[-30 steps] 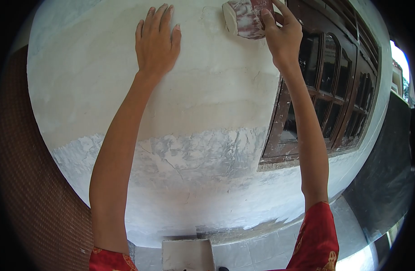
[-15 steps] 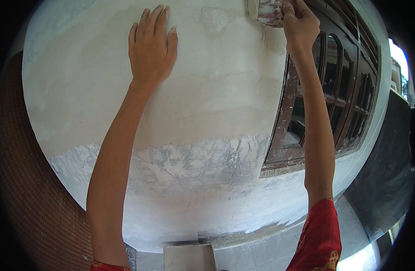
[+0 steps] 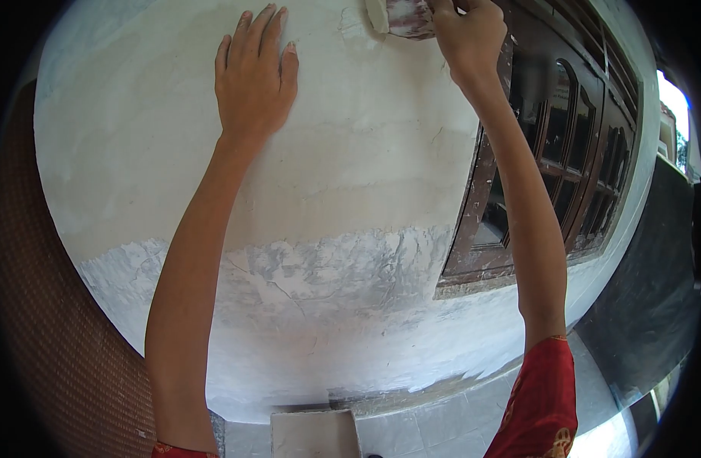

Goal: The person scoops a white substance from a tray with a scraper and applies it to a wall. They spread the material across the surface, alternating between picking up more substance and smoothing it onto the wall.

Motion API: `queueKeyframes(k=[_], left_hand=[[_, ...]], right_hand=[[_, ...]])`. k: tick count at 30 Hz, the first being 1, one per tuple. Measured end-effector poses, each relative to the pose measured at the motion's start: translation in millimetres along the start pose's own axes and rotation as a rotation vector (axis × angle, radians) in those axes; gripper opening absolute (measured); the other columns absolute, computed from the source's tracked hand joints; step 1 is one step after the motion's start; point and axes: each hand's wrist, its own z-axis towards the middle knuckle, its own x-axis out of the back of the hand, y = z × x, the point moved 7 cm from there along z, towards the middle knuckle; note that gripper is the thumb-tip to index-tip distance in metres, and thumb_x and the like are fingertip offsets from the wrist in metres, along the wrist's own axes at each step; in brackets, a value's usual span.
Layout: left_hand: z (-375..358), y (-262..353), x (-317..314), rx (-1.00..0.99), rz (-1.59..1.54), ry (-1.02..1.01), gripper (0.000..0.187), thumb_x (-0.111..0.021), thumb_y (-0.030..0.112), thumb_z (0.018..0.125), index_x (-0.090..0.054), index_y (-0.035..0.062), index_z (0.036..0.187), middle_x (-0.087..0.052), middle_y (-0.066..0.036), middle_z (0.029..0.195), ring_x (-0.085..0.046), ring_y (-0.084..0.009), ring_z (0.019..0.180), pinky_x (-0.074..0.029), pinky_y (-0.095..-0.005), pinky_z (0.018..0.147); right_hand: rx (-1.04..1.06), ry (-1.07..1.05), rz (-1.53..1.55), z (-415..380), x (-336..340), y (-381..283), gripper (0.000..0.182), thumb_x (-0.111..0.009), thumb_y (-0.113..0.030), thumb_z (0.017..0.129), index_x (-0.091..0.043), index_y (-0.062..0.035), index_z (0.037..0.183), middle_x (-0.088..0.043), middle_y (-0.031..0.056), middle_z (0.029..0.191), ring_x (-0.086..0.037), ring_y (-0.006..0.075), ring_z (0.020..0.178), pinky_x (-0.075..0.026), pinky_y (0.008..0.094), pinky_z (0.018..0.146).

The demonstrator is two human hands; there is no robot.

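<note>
My left hand (image 3: 255,76) lies flat against the upper wall (image 3: 350,168), fingers stretched out and holding nothing. At the top edge of the view, my right hand (image 3: 472,38) is closed on a putty knife (image 3: 410,17), whose wide blade is smeared with whitish and reddish-brown filler. The blade rests on or very near the wall; its upper part is cut off by the frame. Smooth beige-white filler covers the upper wall. Lower down runs a rough, patchy grey-white band (image 3: 327,267).
To the right is a dark brown wooden window (image 3: 560,160) with glass panes and a splattered frame. A shallow box or tray (image 3: 312,435) stands below on the grey tiled floor (image 3: 434,427). Woven brown matting (image 3: 68,320) lines the left side, and a dark panel (image 3: 648,282) the right.
My right hand has moved left with the putty knife, away from the window edge and over the patch of filler. My left hand has stayed nearly still on the wall.
</note>
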Motion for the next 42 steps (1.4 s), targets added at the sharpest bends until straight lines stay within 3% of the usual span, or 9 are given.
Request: queueKeyframes(k=[5,11,17,20,27,32,38,39,42], left_hand=[[-0.4,0.1,0.4,-0.001,0.016,-0.01,0.046,-0.046,0.024,0.099,-0.048,0.0139,0.144,-0.048,-0.003,0.147,-0.037,-0.0255,0.142,-0.026,-0.0469,0.116],[-0.4,-0.2,-0.5,0.008,0.025,-0.006,0.045,-0.046,0.024,0.099,-0.048,0.0138,0.143,-0.048,-0.004,0.147,-0.037,-0.0258,0.142,-0.026,-0.0471,0.116],[-2.0,-0.8,-0.2,-0.007,0.01,0.015,0.045,-0.046,0.023,0.099,-0.049,0.0141,0.143,-0.049,-0.003,0.147,-0.038,-0.0259,0.141,-0.026,-0.0476,0.116],[-2.0,-1.1,-1.7,0.018,0.027,0.009,0.045,-0.046,0.022,0.099,-0.049,0.0139,0.143,-0.049,-0.004,0.147,-0.038,-0.0262,0.141,-0.027,-0.0478,0.116],[-2.3,-1.2,0.1,0.006,0.015,0.009,0.045,-0.046,0.023,0.099,-0.049,0.0139,0.143,-0.05,-0.004,0.146,-0.039,-0.0263,0.141,-0.027,-0.0483,0.116],[-3.0,-0.4,-2.3,0.008,0.048,0.004,0.045,-0.045,0.022,0.099,-0.049,0.013,0.143,-0.049,-0.004,0.146,-0.038,-0.0263,0.141,-0.027,-0.048,0.116],[-3.4,-0.7,0.1,0.005,0.015,0.003,0.045,-0.045,0.023,0.1,-0.049,0.013,0.143,-0.049,-0.005,0.147,-0.038,-0.0263,0.141,-0.026,-0.0473,0.116],[-2.6,-1.6,0.4,0.001,0.001,0.004,0.045,-0.045,0.023,0.1,-0.049,0.0131,0.143,-0.049,-0.005,0.147,-0.038,-0.0263,0.141,-0.026,-0.0472,0.116],[-2.3,-0.3,-1.2,0.012,0.036,-0.012,0.045,-0.045,0.022,0.099,-0.049,0.0129,0.143,-0.049,-0.005,0.147,-0.038,-0.0262,0.141,-0.026,-0.0472,0.116]], right_hand=[[0.08,0.022,-0.078,1.0,-20.3,2.5,0.036,-0.063,-0.005,0.087,-0.064,0.0034,0.122,-0.071,0.0249,0.089,-0.071,0.0295,0.075,-0.051,0.0349,0.066],[0.003,0.096,-0.009,13.2,2.3,4.9,0.034,-0.06,-0.002,0.088,-0.065,0.0037,0.122,-0.071,0.0232,0.086,-0.068,0.0206,0.065,-0.051,0.0313,0.062],[0.213,0.092,-0.069,8.5,-22.1,13.2,0.038,-0.064,-0.006,0.086,-0.064,0.0035,0.123,-0.07,0.0256,0.084,-0.071,0.0274,0.071,-0.053,0.0344,0.066],[-0.087,0.072,0.083,10.7,30.4,6.0,0.035,-0.062,-0.006,0.09,-0.064,0.0036,0.124,-0.073,0.0197,0.084,-0.069,0.0186,0.069,-0.053,0.0324,0.066],[0.088,-0.065,0.029,-22.5,-13.9,7.9,0.039,-0.062,-0.006,0.09,-0.062,0.0004,0.128,-0.074,0.0205,0.093,-0.069,0.015,0.077,-0.053,0.0293,0.073],[-0.114,0.104,-0.035,-8.3,35.4,29.1,0.037,-0.061,-0.004,0.091,-0.062,0.0004,0.128,-0.073,0.0144,0.084,-0.066,0.0102,0.075,-0.052,0.0263,0.067],[-0.022,-0.101,0.069,-26.2,-20.9,4.5,0.037,-0.062,-0.004,0.09,-0.063,0.0014,0.127,-0.073,0.0184,0.09,-0.066,0.0141,0.075,-0.053,0.0288,0.069],[0.154,0.015,0.098,-26.9,-23.6,-2.7,0.036,-0.062,-0.003,0.09,-0.064,0.0018,0.125,-0.073,0.0206,0.09,-0.068,0.0163,0.074,-0.054,0.0303,0.069],[-0.03,0.081,-0.072,-9.5,6.1,29.3,0.034,-0.061,-0.002,0.09,-0.065,0.0022,0.124,-0.073,0.0205,0.092,-0.068,0.0169,0.074,-0.053,0.0294,0.07]])
